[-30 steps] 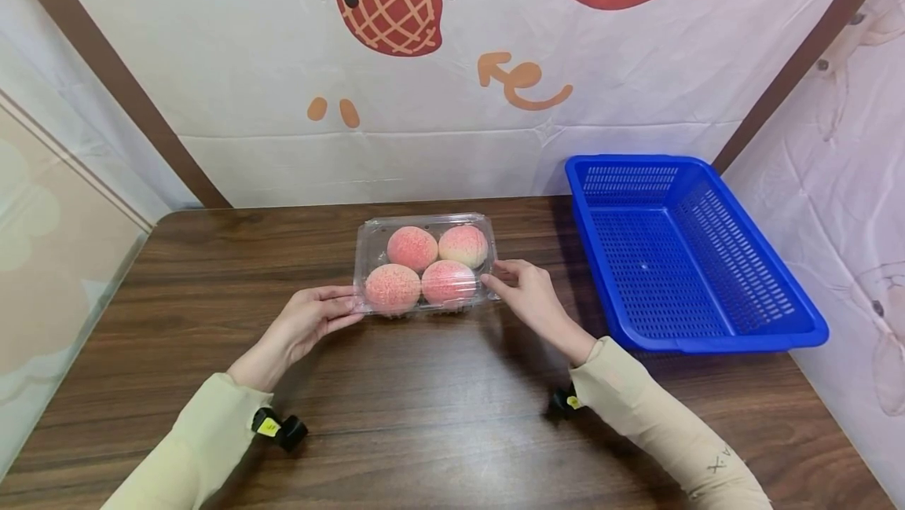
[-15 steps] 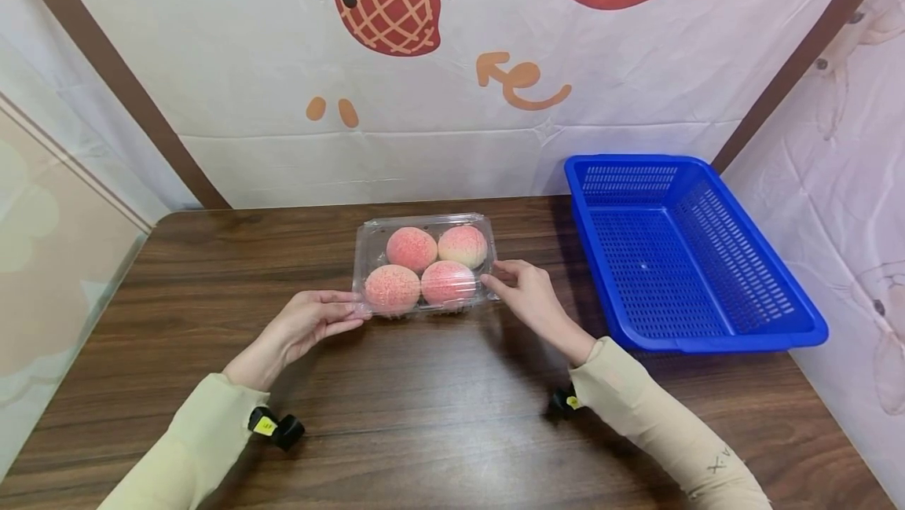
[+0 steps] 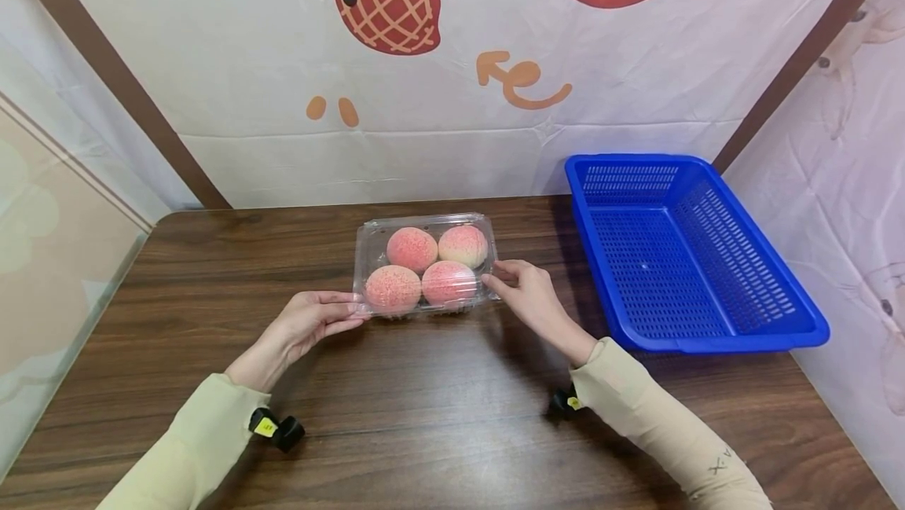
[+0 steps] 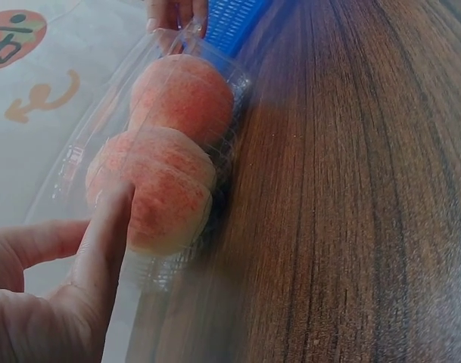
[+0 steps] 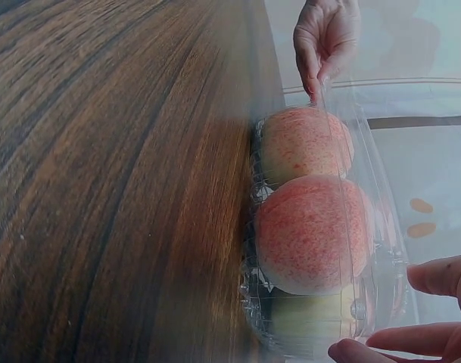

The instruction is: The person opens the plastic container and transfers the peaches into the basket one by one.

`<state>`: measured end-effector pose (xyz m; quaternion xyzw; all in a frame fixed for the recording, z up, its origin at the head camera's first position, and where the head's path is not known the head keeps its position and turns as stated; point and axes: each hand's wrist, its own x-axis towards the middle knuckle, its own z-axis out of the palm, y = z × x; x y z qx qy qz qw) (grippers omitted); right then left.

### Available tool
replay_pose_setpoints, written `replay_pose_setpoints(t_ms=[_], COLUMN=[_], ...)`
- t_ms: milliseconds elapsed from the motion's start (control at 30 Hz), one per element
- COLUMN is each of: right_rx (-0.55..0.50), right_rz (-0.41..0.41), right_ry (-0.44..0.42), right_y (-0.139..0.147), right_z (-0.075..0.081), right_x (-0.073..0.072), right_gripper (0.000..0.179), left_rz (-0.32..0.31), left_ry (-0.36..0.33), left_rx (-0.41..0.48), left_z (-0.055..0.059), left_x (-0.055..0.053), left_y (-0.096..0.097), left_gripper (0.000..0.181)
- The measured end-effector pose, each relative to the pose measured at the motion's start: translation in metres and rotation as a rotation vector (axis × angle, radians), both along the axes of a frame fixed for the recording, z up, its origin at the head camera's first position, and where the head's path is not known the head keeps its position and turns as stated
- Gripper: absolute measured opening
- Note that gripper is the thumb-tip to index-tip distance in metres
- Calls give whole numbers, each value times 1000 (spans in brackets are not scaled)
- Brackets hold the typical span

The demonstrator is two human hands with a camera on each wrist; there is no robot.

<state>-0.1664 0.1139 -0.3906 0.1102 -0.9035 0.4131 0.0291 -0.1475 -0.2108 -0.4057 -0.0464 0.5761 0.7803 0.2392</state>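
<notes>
A clear plastic fruit box (image 3: 425, 308) with several pink peaches inside rests on the wooden table (image 3: 396, 416), its lid down over the fruit. At its front left corner, my left hand (image 3: 304, 325) pinches the plastic rim between thumb and fingers. My right hand (image 3: 532, 296) holds the right edge near the front, thumb in front and fingers behind. Two peaches stand out in the right wrist view, a redder peach (image 5: 313, 234) in front of a paler peach (image 5: 306, 144). The left wrist view has my left thumb (image 4: 109, 242) in front of the nearest peach (image 4: 158, 189).
A blue plastic basket (image 3: 601, 258) with perforated sides stands at the right, beyond my right hand. Behind the table hangs a white printed cloth (image 3: 424, 156), and more cloth lines both sides. A small black device (image 3: 276, 427) is strapped at my left wrist.
The left hand has shifted very slightly on the box's corner. The box, the peaches and the right hand look the same.
</notes>
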Motion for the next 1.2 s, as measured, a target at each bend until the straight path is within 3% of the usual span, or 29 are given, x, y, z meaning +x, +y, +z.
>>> replay_pose_setpoints(t_ms=[500,767,967,1200], right_rx=[-8,-3,-3,-14], right_rz=[10,12,9,10], right_ry=[19,9,9,17], right_y=[0,0,1,0], right_z=[0,2,1,1], right_x=[1,1,0,1], right_gripper=[45,45,46,44], left_rz=[43,57,57,70], left_ry=[19,-3,-19,-15], left_rx=[-3,49,72,40], left_z=[-1,-3,-4,-3], left_x=[1,-1,-1,1], left_y=[2,1,2,4], left_gripper=[42,18,25,25])
